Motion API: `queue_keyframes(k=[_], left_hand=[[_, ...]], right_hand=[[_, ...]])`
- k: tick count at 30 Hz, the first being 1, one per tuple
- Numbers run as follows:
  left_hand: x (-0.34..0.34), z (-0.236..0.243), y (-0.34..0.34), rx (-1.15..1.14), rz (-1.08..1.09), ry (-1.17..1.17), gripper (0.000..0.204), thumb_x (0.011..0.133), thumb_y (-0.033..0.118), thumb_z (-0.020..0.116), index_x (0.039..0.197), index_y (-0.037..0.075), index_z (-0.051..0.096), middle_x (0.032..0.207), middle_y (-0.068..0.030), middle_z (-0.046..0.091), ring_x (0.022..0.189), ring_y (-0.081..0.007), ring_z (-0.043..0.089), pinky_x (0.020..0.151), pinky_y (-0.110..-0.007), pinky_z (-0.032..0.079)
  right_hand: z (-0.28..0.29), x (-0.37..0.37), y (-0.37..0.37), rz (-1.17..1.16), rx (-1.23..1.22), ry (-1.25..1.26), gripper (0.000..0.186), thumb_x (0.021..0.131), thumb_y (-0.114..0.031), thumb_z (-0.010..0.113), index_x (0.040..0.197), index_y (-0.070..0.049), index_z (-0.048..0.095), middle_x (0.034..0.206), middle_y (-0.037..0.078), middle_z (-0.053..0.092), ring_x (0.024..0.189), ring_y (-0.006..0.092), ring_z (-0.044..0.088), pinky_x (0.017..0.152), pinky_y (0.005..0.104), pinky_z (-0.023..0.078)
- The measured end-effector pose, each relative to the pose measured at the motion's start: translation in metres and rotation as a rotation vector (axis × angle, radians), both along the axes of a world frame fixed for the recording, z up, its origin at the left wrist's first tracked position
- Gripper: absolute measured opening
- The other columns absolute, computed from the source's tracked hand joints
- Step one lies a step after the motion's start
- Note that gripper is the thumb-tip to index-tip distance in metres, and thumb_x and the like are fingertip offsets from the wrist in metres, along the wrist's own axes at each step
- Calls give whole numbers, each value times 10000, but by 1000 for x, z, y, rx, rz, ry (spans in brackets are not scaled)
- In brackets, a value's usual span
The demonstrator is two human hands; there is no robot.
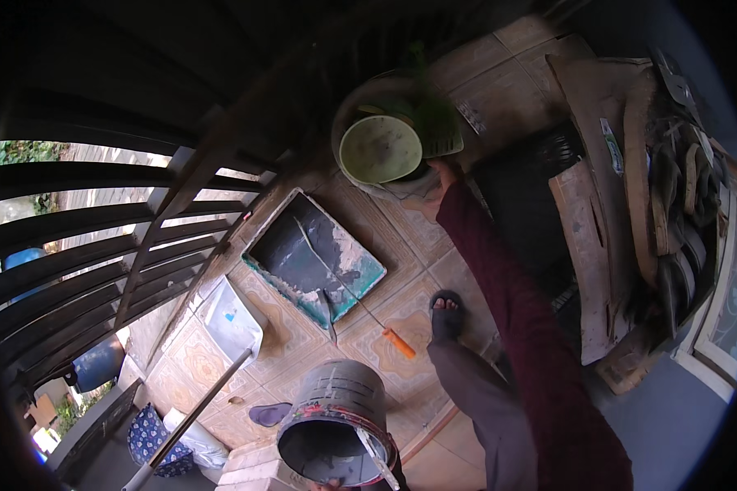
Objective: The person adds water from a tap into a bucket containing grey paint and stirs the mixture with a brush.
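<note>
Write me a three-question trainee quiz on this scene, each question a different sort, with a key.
1. Multiple choice. Which of these is nearest the right hand?
a) the pale green bowl
b) the purple slipper
c) the blue barrel

2. True or false. The long-handled dustpan is to the left of the tray.

3. Fill in the blank. The fingers of the left hand are at the rim of the ____.

Key: 1 a; 2 true; 3 bucket.

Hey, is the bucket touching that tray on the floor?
Apart. The head view shows it plainly: patterned tiles are visible between the bucket and the nearest corner of the tray.
</note>
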State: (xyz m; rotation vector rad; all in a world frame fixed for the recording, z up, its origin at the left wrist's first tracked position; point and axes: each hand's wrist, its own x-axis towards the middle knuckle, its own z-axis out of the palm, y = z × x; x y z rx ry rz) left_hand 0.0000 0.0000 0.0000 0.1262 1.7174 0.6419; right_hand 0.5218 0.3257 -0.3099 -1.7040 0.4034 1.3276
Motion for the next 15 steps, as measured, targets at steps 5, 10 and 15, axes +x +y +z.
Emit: queue_keyframes(k=[5, 10, 15], left_hand=[[9, -18, -4, 54, -44, -85, 581, 908, 255, 573, 1416, 133, 317, 1357, -103, 452, 1175, -306, 489, 929, -492, 461], [0, -15, -14, 20, -33, -26, 536, 912, 220, 556, 1395, 130, 340, 1335, -98, 464, 1134, -313, 514, 896, -483, 476], [4, -1, -8, 4, 59, -7, 531, 911, 212, 548, 1395, 144, 341, 1304, -92, 487, 1087, -272, 532, 829, -418, 490]], right_hand=[[-70, 45, 12, 107, 70, -237, 753, 730, -239, 713, 1371, -118, 336, 1410, 213, 303, 1273, 436, 343, 846, 665, 433], [-77, 16, 0, -32, 38, -219, 604, 744, -242, 683, 1288, -121, 449, 1363, 149, 363, 1206, 398, 399, 811, 613, 460], [-55, -19, -33, -146, 72, -152, 537, 761, -348, 641, 1244, -155, 502, 1350, 83, 378, 1166, 349, 422, 798, 559, 465]])
